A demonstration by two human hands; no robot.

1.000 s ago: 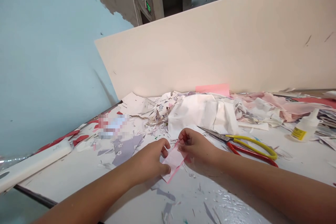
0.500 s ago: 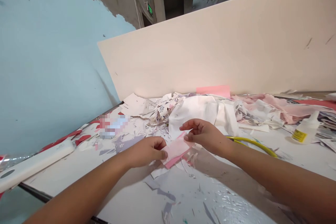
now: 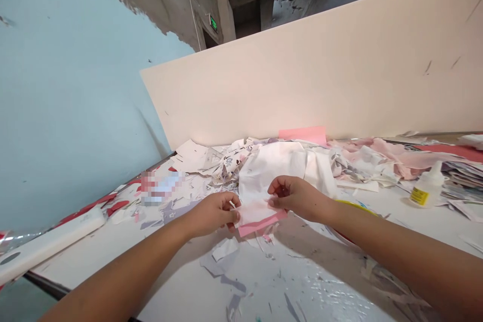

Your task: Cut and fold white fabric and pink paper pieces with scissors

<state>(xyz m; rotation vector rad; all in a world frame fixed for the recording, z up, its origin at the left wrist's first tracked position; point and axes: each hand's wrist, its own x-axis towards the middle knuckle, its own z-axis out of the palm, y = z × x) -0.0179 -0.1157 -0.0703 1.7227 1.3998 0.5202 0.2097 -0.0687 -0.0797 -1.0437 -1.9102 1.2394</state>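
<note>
Pink sheet [image 3: 256, 219] seemingly pinched between left hand [image 3: 213, 214] and right hand [image 3: 298, 198].

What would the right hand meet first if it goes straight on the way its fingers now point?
Past the pink-edged sheet that the right hand already grips, it would probably meet the left hand's fingers, though depth is hard to judge from this view.

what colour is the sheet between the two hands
Pale pink-white sheet with a brighter pink strip along its near edge, best in the head view.
</note>
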